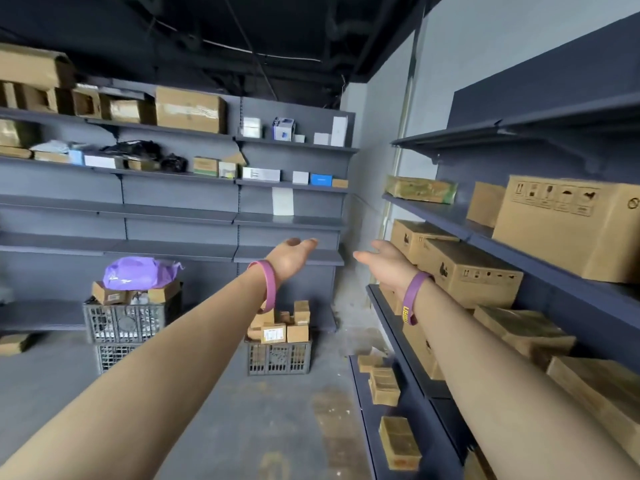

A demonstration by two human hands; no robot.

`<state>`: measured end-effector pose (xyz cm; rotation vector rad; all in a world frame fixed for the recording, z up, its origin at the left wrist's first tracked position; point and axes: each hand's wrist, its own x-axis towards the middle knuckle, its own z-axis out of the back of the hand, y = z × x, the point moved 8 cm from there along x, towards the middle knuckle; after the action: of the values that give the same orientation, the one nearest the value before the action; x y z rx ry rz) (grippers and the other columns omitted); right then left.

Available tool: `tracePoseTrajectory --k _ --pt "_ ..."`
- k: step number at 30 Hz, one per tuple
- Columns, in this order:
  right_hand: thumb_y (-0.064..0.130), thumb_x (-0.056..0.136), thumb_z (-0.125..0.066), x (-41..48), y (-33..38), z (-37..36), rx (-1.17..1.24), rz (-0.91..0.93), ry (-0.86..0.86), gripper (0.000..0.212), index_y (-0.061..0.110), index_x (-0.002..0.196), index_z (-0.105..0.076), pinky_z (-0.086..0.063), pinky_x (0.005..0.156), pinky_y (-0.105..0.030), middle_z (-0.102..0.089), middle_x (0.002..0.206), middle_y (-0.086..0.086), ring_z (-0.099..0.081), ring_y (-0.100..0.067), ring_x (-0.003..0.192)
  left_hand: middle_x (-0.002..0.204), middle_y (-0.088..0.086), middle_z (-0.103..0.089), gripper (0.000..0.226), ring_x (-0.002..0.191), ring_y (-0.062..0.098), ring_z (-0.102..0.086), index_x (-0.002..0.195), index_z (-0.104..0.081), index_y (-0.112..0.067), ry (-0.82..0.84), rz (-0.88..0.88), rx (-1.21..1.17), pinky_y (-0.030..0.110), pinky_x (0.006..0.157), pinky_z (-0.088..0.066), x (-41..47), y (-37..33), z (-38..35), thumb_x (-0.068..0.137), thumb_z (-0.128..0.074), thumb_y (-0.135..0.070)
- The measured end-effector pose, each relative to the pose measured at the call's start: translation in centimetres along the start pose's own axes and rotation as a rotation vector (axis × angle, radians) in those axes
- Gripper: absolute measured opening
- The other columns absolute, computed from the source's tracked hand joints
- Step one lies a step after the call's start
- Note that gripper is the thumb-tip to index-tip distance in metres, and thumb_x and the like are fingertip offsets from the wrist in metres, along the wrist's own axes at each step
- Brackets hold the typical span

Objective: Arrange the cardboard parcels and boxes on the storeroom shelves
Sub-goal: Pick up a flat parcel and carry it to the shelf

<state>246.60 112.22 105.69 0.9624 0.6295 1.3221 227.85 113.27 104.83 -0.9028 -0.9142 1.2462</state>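
In storeroom aisle between grey shelving (180,216), left hand (294,256) and right hand (382,259) extended empty, fingers loosely spread, probably to take nearby cardboard box (471,271).

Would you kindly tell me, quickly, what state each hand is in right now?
Left hand: open, holding nothing.
Right hand: open, holding nothing.

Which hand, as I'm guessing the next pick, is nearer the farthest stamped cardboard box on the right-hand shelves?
Right. The right hand hovers just left of that cardboard box, fingers open; the left hand is farther left, over the aisle.
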Motion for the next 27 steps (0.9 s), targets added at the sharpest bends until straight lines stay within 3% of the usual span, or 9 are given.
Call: tracePoseTrajectory --k 3,7,10,14,17,23,27 --pt "0.021 0.101 -0.054 5.4 -0.4 -0.4 -0.027 0.016 -0.007 0.054 0.003 0.148 -0.035 -0.037 0.105 -0.031 -0.043 0.149 -0.013 -0.043 -0.027 0.135 0.159 0.007 -0.036 0.061 0.144 0.028 -0.036 0.156 -0.03 -0.015 0.006 -0.006 -0.008 0.04 0.117 -0.028 5.9 0.6 -0.6 0.105 -0.042 -0.046" --pt "0.027 0.101 -0.054 13.3 -1.2 -1.7 -0.042 0.023 -0.005 0.062 0.008 0.154 -0.027 -0.037 0.108 -0.034 -0.04 0.152 -0.01 -0.042 -0.025 0.135 0.159 0.005 -0.035 0.061 0.144 0.028 -0.035 0.156 -0.03 -0.016 0.027 -0.029 -0.018 0.04 0.117 -0.028 14.7 1.3 -1.7 0.105 -0.042 -0.046" --pt "0.024 0.1 -0.054 20.0 -2.0 -2.4 -0.035 0.002 -0.045 0.056 0.007 0.149 -0.034 -0.042 0.104 -0.038 -0.052 0.134 -0.014 -0.053 -0.027 0.121 0.158 0.006 -0.036 0.061 0.144 0.028 -0.036 0.156 -0.03 -0.015 0.057 -0.052 -0.023 0.039 0.116 -0.028 21.9 1.6 -2.6 0.105 -0.043 -0.046" --pt "0.028 0.099 -0.057 29.9 -2.5 -3.1 -0.03 -0.025 -0.075 0.063 0.01 0.153 -0.03 -0.039 0.11 -0.039 -0.041 0.152 -0.01 -0.043 -0.028 0.136 0.157 0.006 -0.038 0.061 0.142 0.027 -0.038 0.156 -0.03 -0.013 0.097 -0.071 -0.02 0.037 0.113 -0.031 32.3 1.5 -3.4 0.105 -0.043 -0.045" --pt "0.028 0.099 -0.056 36.3 -3.1 -3.1 -0.026 -0.04 -0.101 0.061 0.01 0.152 -0.032 -0.041 0.099 -0.031 -0.047 0.141 -0.01 -0.049 -0.024 0.123 0.157 0.007 -0.039 0.061 0.142 0.027 -0.038 0.155 -0.032 -0.012 0.124 -0.083 -0.012 0.037 0.115 -0.03 39.4 1.2 -4.3 0.105 -0.042 -0.045" --pt "0.027 0.098 -0.057 46.3 -5.1 -1.4 -0.036 -0.071 -0.163 0.062 0.009 0.152 -0.031 -0.043 0.084 -0.028 -0.049 0.131 -0.009 -0.053 -0.015 0.098 0.136 0.004 -0.051 0.047 0.11 0.016 -0.044 0.148 -0.042 -0.011 0.215 -0.116 -0.045 0.028 0.095 -0.033 50.2 0.5 -8.2 0.108 -0.038 -0.036" --pt "0.022 0.101 -0.053 52.3 -6.6 0.9 -0.07 -0.06 -0.217 0.054 0.006 0.149 -0.035 -0.033 0.089 -0.022 -0.046 0.146 -0.011 -0.047 -0.024 0.13 0.151 0.003 -0.045 0.054 0.135 0.024 -0.044 0.152 -0.039 -0.011 0.263 -0.13 -0.045 0.028 0.103 -0.033 57.2 0.2 -11.3 0.106 -0.042 -0.04"
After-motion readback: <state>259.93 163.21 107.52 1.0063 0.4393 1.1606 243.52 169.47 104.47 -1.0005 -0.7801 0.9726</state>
